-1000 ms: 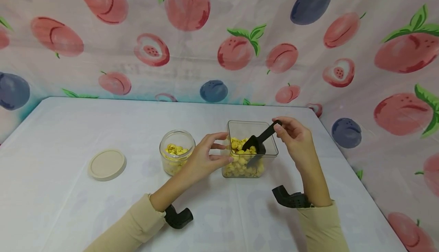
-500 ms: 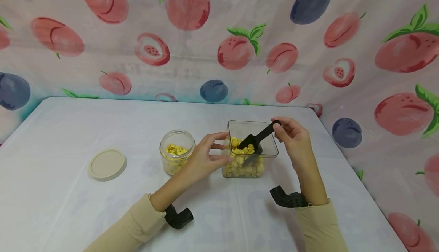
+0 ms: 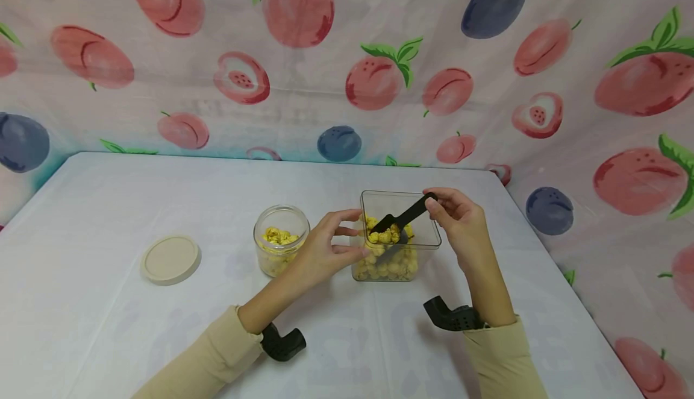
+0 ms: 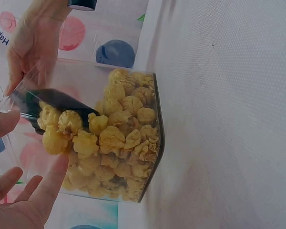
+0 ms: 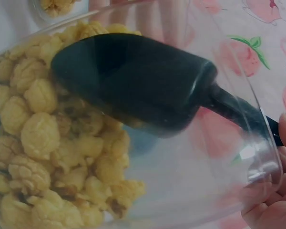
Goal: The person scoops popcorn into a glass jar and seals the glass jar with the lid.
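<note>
A clear square container (image 3: 434, 243) holding yellow popcorn (image 3: 387, 266) stands right of the table's middle. My left hand (image 3: 325, 243) touches its left side with fingers spread and nearly straight. With thumb and fingers my right hand (image 3: 461, 221) pinches the handle end of a black scoop (image 3: 414, 210). The scoop slants down to the left inside the container, its blade among the popcorn. In the left wrist view several popcorn pieces (image 4: 62, 126) lie at the blade (image 4: 66, 100). The right wrist view shows the blade's dark underside (image 5: 128, 81) through the clear wall.
Left of the container stands a round clear jar (image 3: 264, 260), lidless and partly filled with popcorn; my left forearm passes close in front. Farther left a beige round lid (image 3: 170, 260) lies flat on the white tablecloth (image 3: 108, 206). A fruit-print curtain (image 3: 303, 85) hangs behind.
My right hand has moved a little left, pushing the scoop's blade left through the popcorn and tilting it flatter. The left hand, container, jar and lid have stayed in place.
</note>
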A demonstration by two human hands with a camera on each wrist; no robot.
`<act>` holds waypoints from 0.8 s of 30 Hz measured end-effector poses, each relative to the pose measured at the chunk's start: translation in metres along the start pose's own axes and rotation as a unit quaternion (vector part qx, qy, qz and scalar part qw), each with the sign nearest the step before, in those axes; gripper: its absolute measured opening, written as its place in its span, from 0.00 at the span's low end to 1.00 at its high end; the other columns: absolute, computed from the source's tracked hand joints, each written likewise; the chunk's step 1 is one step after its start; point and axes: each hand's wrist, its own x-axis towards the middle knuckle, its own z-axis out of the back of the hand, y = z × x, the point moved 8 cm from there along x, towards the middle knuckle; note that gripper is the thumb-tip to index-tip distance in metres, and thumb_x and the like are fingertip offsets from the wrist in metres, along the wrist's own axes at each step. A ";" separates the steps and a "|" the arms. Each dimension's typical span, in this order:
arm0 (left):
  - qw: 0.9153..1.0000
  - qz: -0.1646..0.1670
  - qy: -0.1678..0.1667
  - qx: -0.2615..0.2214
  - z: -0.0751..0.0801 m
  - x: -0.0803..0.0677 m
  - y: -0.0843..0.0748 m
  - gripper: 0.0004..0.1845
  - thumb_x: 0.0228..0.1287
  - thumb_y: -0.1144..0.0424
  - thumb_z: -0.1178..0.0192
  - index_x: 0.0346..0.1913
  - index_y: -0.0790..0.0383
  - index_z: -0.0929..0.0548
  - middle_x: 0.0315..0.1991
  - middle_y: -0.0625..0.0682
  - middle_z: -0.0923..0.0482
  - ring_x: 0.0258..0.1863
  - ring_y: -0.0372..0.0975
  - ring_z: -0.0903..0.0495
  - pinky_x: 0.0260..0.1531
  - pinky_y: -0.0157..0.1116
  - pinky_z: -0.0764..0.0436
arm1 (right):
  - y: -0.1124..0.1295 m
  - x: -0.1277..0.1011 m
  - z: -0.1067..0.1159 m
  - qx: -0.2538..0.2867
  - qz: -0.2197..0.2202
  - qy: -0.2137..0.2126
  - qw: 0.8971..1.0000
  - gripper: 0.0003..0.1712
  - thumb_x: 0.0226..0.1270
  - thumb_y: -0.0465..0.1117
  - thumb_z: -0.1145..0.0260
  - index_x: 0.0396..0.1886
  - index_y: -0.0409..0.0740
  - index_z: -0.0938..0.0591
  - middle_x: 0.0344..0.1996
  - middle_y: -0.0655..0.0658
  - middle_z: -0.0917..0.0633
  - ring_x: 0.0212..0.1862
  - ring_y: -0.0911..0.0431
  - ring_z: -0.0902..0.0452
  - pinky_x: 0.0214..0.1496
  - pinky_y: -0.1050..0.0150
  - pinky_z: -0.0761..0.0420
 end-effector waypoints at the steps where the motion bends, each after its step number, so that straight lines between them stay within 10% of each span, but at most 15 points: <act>1: 1.000 0.000 0.000 0.000 0.000 0.000 0.000 0.34 0.55 0.63 0.33 0.65 0.55 0.34 0.63 0.53 0.36 0.55 0.46 0.26 0.47 0.37 0.18 | 0.001 0.000 -0.001 -0.002 0.001 0.004 1.000 0.11 0.65 0.39 0.39 0.45 0.41 0.20 0.24 0.60 0.23 0.30 0.65 0.29 0.36 0.74 0.25; 24: 1.000 0.002 0.003 -0.014 0.000 0.000 0.000 0.34 0.55 0.63 0.33 0.65 0.55 0.34 0.62 0.55 0.35 0.56 0.47 0.26 0.46 0.35 0.18 | -0.006 0.000 -0.005 0.020 -0.026 0.019 0.999 0.12 0.64 0.42 0.37 0.45 0.43 0.19 0.22 0.62 0.20 0.27 0.63 0.30 0.33 0.72 0.25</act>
